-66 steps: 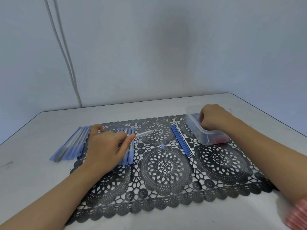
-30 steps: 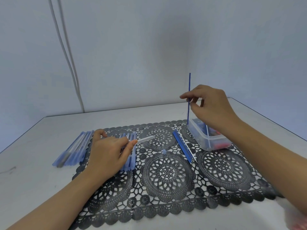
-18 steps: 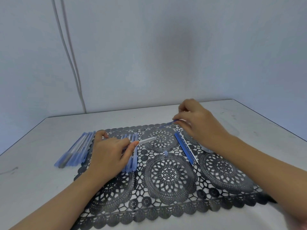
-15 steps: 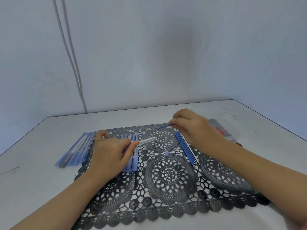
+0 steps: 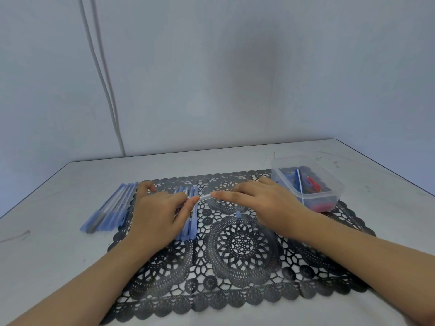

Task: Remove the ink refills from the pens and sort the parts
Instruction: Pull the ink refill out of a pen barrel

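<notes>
Left hand (image 5: 160, 215) pinching clear barrel (image 5: 205, 197); right hand (image 5: 261, 201) lying straight-fingered, touching barrel end. Risk: pinch slipping, barrel rolling into pen row (image 5: 193, 223).

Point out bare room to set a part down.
Free: near half of the mat, in front of the left hand and right hand; table behind it, between pens and box. Crowded: mid-mat, where hands meet on the barrel, near the cap.

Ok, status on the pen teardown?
Left hand grips clear barrel. Right hand touches its free end, grip unclear. Nothing blocking.
</notes>
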`<act>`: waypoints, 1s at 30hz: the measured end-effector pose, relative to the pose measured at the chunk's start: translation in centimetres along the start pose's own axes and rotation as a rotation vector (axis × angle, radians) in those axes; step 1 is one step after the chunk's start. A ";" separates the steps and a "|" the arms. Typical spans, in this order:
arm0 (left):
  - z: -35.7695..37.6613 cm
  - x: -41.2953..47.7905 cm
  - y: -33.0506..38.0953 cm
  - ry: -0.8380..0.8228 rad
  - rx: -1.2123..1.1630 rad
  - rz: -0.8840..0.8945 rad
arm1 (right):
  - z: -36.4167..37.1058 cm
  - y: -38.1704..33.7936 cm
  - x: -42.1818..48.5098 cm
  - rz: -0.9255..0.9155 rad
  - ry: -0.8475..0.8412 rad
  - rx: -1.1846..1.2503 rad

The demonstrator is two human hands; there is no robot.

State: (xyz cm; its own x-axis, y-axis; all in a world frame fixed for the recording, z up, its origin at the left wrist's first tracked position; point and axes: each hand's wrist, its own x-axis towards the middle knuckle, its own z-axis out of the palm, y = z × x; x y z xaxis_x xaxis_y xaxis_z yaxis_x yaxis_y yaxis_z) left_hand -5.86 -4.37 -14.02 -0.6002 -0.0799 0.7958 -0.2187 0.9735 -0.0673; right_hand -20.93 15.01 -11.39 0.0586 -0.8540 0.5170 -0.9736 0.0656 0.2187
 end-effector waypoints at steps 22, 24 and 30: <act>-0.5 0.0 0.2 0.067 -0.086 0.021 | 0.5 1.2 -0.5 0.104 0.225 -0.118; -0.5 0.0 0.2 0.069 -0.080 0.019 | 0.5 1.2 -0.6 0.105 0.229 -0.113; -0.4 0.1 0.2 0.070 -0.079 0.020 | 0.5 1.1 -0.6 0.108 0.248 -0.084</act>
State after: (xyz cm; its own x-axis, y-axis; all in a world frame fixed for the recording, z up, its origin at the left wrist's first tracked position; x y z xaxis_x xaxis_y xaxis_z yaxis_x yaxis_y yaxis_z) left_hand -5.63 -4.05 -13.70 -0.5482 -0.0478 0.8350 -0.1443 0.9888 -0.0381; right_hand -22.10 15.32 -11.81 0.0175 -0.6880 0.7255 -0.9561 0.2008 0.2135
